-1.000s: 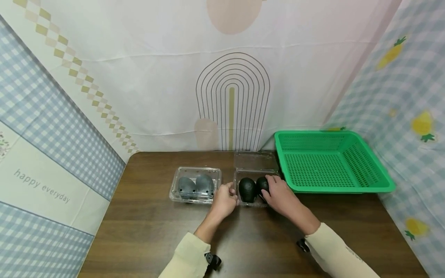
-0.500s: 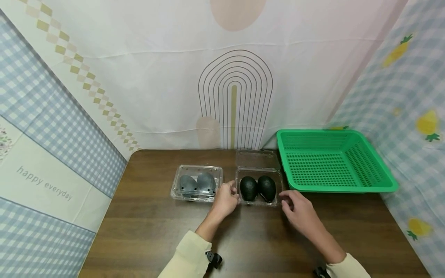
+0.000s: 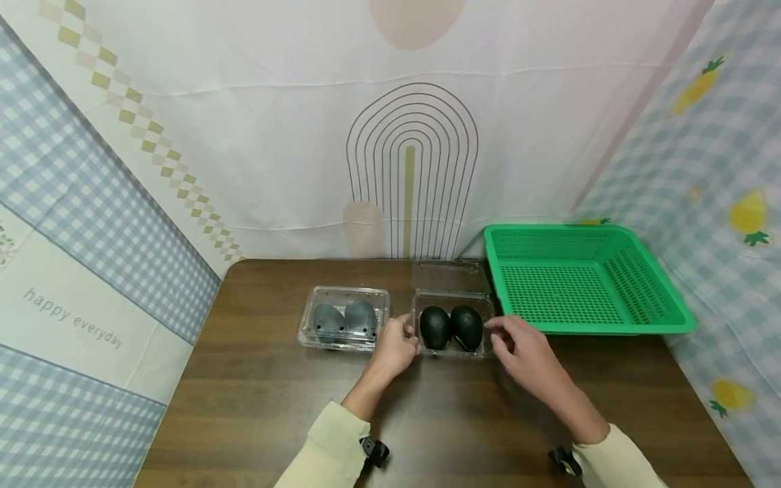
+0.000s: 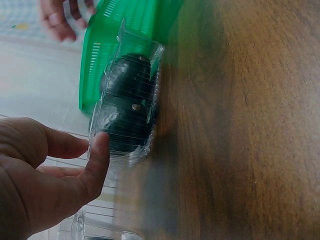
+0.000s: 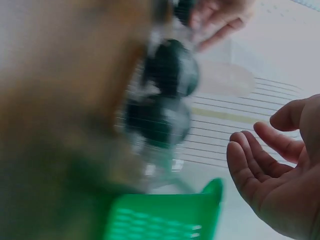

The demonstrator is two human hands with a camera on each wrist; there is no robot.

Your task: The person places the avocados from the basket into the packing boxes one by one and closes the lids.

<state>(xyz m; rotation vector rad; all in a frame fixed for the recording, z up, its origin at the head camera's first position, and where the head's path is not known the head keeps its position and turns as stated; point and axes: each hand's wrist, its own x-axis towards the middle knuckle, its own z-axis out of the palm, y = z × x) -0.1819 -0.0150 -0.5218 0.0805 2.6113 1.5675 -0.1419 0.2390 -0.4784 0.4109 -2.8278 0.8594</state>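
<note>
Two dark avocados lie side by side in a clear plastic clamshell box, whose lid is folded back toward the wall. My left hand pinches the box's left rim between thumb and fingers; the left wrist view shows the fingertips right at that edge. Just off the right side of the box is my right hand, fingers loosely bent and nothing in them. Left of my left hand sits a second clamshell box, lid down, with two avocados seen through the plastic.
A green plastic basket stands at the back right, close beside the box with its lid back. Behind the brown wooden table hangs a white patterned cloth. Checked cloths flank both sides.
My right hand has let go of the right avocado, leaving it in the box, and drawn back to the right, then slightly up beside the rim. My left hand stays at the left rim.
</note>
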